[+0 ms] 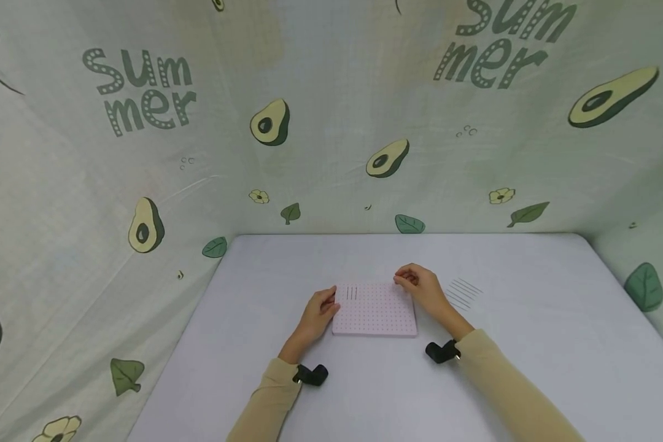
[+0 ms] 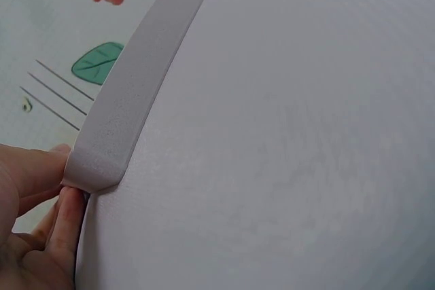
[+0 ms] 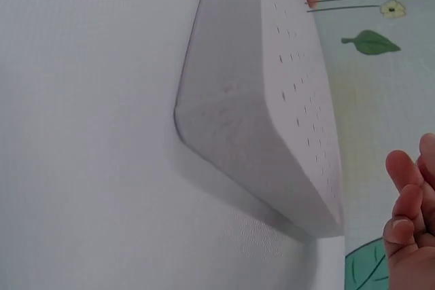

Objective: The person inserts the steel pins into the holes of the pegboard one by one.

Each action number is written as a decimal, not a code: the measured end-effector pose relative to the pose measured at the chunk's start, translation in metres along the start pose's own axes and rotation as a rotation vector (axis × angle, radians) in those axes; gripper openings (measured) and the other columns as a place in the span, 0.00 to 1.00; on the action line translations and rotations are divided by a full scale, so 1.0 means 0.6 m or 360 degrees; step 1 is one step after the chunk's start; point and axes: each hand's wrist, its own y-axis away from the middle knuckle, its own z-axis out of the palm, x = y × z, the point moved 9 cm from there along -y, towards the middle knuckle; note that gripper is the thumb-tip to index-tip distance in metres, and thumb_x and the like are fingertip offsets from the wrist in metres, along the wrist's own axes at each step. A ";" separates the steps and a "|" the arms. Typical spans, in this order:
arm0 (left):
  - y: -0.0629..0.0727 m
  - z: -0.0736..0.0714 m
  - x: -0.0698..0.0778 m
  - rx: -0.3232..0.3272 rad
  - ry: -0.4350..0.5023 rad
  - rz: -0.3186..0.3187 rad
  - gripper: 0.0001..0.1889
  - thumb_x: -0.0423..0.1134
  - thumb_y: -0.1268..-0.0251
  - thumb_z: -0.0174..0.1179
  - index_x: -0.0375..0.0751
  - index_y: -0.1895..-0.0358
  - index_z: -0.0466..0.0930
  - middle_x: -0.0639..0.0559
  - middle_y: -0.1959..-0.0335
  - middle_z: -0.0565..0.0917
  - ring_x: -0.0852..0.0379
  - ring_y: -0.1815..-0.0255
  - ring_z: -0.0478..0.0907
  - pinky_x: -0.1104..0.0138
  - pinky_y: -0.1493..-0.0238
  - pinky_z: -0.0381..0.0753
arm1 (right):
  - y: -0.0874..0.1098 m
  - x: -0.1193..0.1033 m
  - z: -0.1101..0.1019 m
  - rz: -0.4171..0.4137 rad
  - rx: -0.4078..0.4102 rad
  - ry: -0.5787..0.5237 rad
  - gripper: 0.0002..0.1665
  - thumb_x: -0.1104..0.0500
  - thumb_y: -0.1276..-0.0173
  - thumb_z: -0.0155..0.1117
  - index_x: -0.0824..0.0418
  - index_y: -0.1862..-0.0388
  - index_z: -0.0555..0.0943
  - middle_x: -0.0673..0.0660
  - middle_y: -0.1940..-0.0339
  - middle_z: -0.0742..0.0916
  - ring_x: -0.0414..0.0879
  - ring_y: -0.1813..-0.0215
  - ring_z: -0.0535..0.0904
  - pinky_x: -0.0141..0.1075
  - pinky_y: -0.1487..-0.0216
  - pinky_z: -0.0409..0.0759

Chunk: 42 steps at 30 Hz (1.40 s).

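Observation:
A pale pink pegboard [image 1: 374, 310] with rows of small holes lies on the table. Three thin dark pins [image 1: 352, 293] stand upright in it near its far left corner. My left hand [image 1: 317, 313] grips the board's left edge, thumb and fingers about the corner in the left wrist view. Above the far right corner, my right hand [image 1: 420, 285] has its fingers curled and the tips drawn together; I cannot tell whether a pin is between them. To the right of that hand several loose thin pins [image 1: 464, 293] lie side by side on the table.
The white table [image 1: 226, 380] has rounded far corners. Behind and beside it hangs a pale cloth [image 1: 331, 73] printed with avocados, leaves and lettering. A black wrist camera [image 1: 312, 375] is on the left wrist, and another black camera [image 1: 442, 352] is on the right.

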 end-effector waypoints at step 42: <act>-0.014 0.009 -0.074 -0.0025 -0.0045 -0.0054 0.26 0.29 0.27 0.56 0.25 0.30 0.65 0.33 0.41 0.72 0.42 0.41 0.72 0.60 0.36 0.76 | 0.090 0.080 -0.151 0.0203 0.0248 0.0392 0.09 0.61 0.34 0.71 0.68 0.63 0.85 0.56 0.70 0.86 0.40 0.69 0.74 0.25 0.71 0.73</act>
